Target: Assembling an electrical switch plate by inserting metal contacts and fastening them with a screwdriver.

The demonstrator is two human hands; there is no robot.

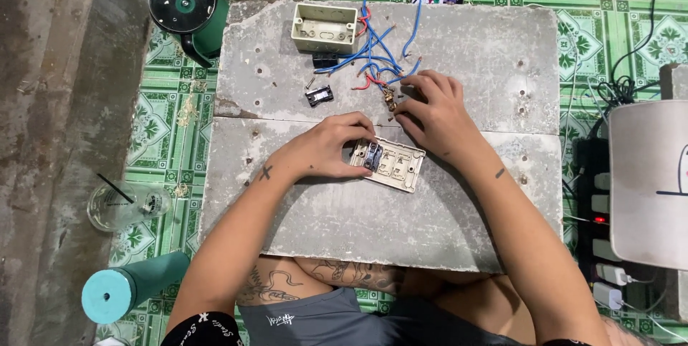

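Left hand [326, 147] pins the cream rectangular plastic switch plate [388, 162] mid-tabletop; right hand [432, 113] pinches together on a small brass fitting [390, 100] just above it. Blue wires [378, 50] lie loose, unconnected; black module [319, 95] waits unfitted.

blue wires [380, 48], cream switch plate [390, 163]

Head camera looks straight down, close above the concrete slab [430, 231].

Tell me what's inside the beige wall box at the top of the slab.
The wall box lies open side up: bare beige walls and round holes show. Blue and red wires emerge beside its right wall; where they enter is hidden.
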